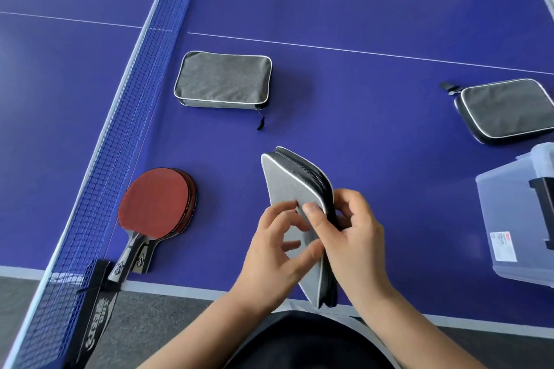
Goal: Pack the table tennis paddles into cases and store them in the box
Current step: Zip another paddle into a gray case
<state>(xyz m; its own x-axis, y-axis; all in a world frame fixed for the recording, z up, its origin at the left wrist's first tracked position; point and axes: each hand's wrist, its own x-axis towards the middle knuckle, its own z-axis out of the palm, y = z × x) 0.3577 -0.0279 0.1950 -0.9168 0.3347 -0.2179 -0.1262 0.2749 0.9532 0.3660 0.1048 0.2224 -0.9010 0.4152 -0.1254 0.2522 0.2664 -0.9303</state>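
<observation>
Paddle case [295,189], grey-faced with a black zippered spine and white piping, stands on edge near the near edge of the blue tabletop [374,9], held between both hands. The right hand [356,234] wraps the spine side, its thumb pressed on the grey face and fingers curled behind; this grip is pinching the case. The left hand [275,249] steadies the grey face, thumb and fingertips closing on its near edge; whether it holds a zipper pull cannot be told.

Handling, as judged: the case looks light and padded, semi-stiff in its faces and soft at the seams, with a fabric surface that should not slip. The spine and the piped edges appear the surest places to hold; the zipper tab is the point to work.

The stacked paddles [157,204], red rubber uppermost, lie to the left beside the net [120,129], handles toward the near edge. They look rigid and light; the handles are the natural hold, sparing the rubber.

A second case [223,79] lies flat farther off, zipper tab trailing at its near right corner; a third case [506,109] lies at the right. The translucent box [503,213] sits at the near right, touching no case.

Writing: a small emblem marks each paddle handle, white lettering runs along the black net clamp strap [96,329], and a printed label sits on the box wall; none is legible.
</observation>
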